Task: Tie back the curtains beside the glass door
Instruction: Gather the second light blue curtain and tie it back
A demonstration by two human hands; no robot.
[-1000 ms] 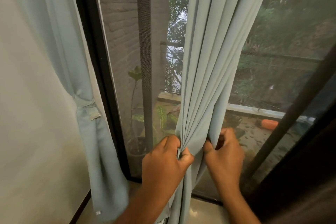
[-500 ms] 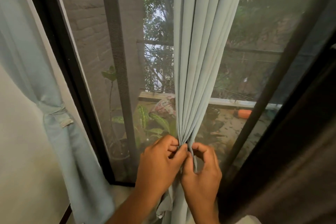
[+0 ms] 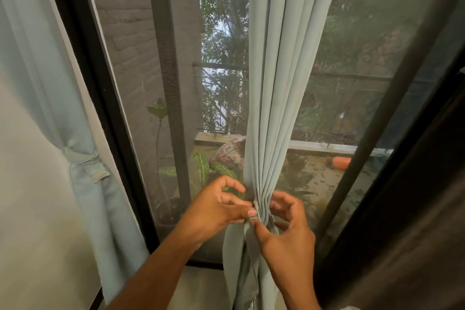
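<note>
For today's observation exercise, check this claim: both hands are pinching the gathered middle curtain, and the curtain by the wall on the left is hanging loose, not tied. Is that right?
Not quite. The head view shows the curtain by the wall already tied, cinched with a tie-back. The rest holds: the left hand and right hand both pinch the gathered middle curtain.

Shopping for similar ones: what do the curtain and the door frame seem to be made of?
Curtain: pale blue-green woven cloth, matte and opaque, falling in soft pleats; probably polyester or cotton blend. Door frame: dark, smooth, straight-edged bars, likely painted or coated metal, though that is unsure.
</note>
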